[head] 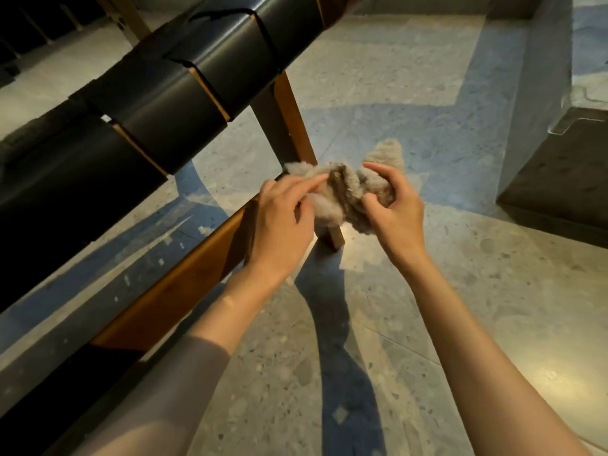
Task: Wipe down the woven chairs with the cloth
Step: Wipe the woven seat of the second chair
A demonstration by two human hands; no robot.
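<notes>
Here, both hands, the left hand [283, 222] and right hand [393, 205], pinch the bunched cloth [342, 192] between them, beside the woven chair [171, 93].

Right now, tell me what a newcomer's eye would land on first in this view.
First comes the fluffy beige cloth, bunched in mid-frame and held between the left hand and the right hand. Next is the woven chair at upper left, with broad black straps wrapped over its wooden frame. Under it all lies the speckled floor, with blue patches.
</notes>
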